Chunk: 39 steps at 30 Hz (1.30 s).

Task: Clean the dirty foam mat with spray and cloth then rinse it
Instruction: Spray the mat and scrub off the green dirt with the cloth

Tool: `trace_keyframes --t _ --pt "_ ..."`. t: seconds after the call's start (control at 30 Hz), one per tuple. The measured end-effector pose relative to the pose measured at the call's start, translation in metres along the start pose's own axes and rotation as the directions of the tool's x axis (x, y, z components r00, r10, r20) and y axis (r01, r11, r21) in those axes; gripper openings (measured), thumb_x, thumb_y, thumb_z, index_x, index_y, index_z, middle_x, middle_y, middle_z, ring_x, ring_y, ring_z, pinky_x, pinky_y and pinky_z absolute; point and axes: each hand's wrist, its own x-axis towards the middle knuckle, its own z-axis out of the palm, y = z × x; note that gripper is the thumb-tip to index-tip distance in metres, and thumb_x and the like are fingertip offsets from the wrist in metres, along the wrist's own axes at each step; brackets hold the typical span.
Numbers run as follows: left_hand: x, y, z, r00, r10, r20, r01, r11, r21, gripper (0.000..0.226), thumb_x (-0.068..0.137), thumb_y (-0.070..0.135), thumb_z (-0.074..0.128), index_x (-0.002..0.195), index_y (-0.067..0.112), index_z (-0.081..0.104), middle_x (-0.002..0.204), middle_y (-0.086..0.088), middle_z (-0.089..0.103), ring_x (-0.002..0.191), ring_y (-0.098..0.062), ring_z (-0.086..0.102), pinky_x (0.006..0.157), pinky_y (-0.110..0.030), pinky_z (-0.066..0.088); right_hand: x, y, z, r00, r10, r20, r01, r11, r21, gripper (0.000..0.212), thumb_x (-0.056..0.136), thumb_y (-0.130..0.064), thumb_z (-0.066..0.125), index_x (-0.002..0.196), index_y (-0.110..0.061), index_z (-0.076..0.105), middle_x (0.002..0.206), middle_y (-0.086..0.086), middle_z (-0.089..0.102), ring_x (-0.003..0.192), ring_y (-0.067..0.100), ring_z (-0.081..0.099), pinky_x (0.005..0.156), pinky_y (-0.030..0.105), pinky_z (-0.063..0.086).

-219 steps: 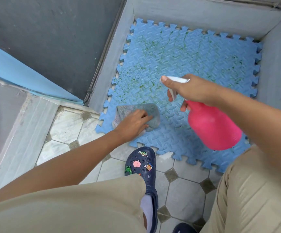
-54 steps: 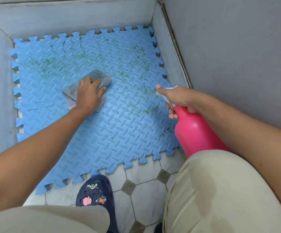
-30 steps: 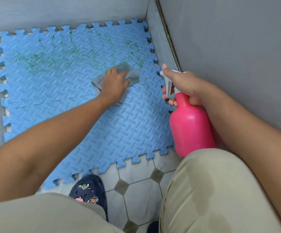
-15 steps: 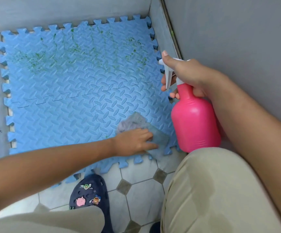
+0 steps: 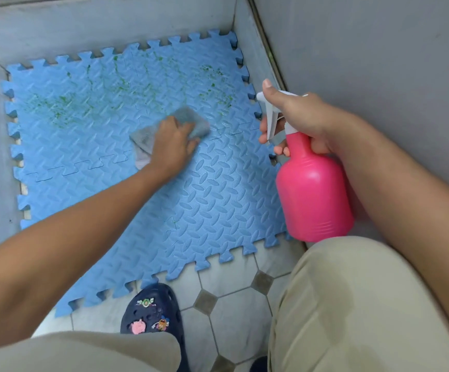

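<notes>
A blue foam mat [image 5: 89, 146] with toothed edges lies flat in a grey walled corner. Green smears cover its far half, while the near half looks mostly plain blue. My left hand [image 5: 173, 146] presses a grey cloth [image 5: 191, 120] onto the middle of the mat, just below the stains. At the mat's right edge my right hand [image 5: 301, 119] holds a pink spray bottle [image 5: 313, 194] by its neck. Its white trigger head [image 5: 271, 116] points left over the mat, with my fingers around the trigger.
Grey walls [image 5: 379, 63] close in the mat at the back, left and right. White and grey octagon floor tiles [image 5: 234, 302] lie in front of it. My dark blue clog [image 5: 150, 312] stands at the mat's near edge, between my beige-trousered knees.
My left hand has pushed the cloth from the mat's near right edge back up to the middle, beside the stains. The spray bottle stays at the right edge in my right hand.
</notes>
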Motion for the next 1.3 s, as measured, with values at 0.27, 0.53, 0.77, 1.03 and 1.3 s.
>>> trace_keyframes --t 0.27,0.53,0.77,1.03,1.3 --pt "-0.171 -0.008 -0.018 0.648 0.671 0.359 -0.609 0.74 -0.285 0.042 0.1 0.039 0.049 0.131 0.015 0.063 0.092 -0.008 0.049 0.08 -0.019 0.044 0.074 -0.031 0.036 0.002 0.002 0.006 0.997 0.003 0.082 0.0 0.999 -0.034 0.046 0.091 -0.075 0.052 0.123 -0.043 0.062 0.095 0.012 0.075 0.052 0.029 0.06 0.054 0.031 0.049" --pt "-0.141 -0.184 -0.1 0.997 -0.059 -0.039 0.064 0.991 0.121 0.057 0.092 0.057 0.053 0.122 0.012 0.069 0.09 -0.015 0.053 0.087 -0.032 0.052 0.076 -0.043 0.044 0.006 0.005 0.008 0.994 -0.018 0.105 0.02 1.0 -0.019 0.049 0.088 -0.075 0.055 0.124 -0.042 0.063 0.099 0.013 0.074 0.066 0.033 0.06 0.052 0.031 0.049" --pt "-0.14 -0.122 -0.074 0.998 0.038 0.049 -0.04 0.998 0.042 0.046 0.094 0.044 0.059 0.121 0.008 0.068 0.089 -0.011 0.05 0.08 -0.025 0.048 0.071 -0.037 0.042 0.011 0.005 0.008 0.994 -0.008 0.112 0.008 1.0 -0.004 0.048 0.088 -0.076 0.055 0.121 -0.043 0.064 0.101 0.014 0.075 0.054 0.03 0.059 0.052 0.031 0.049" --pt "-0.171 -0.003 -0.005 0.603 0.738 0.302 -0.693 0.672 -0.26 0.043 0.097 0.041 0.052 0.125 0.012 0.067 0.087 -0.008 0.05 0.074 -0.021 0.046 0.069 -0.031 0.035 0.013 0.005 0.008 0.992 -0.027 0.125 0.028 1.0 0.0 0.053 0.089 -0.076 0.053 0.129 -0.042 0.061 0.101 0.013 0.075 0.051 0.029 0.059 0.051 0.03 0.049" --pt "-0.075 0.029 0.018 0.817 0.551 0.172 -0.543 0.835 -0.095 0.047 0.092 0.052 0.057 0.121 0.017 0.07 0.091 -0.008 0.054 0.083 -0.025 0.051 0.071 -0.036 0.044 0.011 0.004 0.006 0.995 -0.031 0.092 0.029 0.999 0.017 0.052 0.089 -0.076 0.053 0.127 -0.042 0.062 0.107 0.016 0.076 0.052 0.029 0.06 0.053 0.031 0.049"
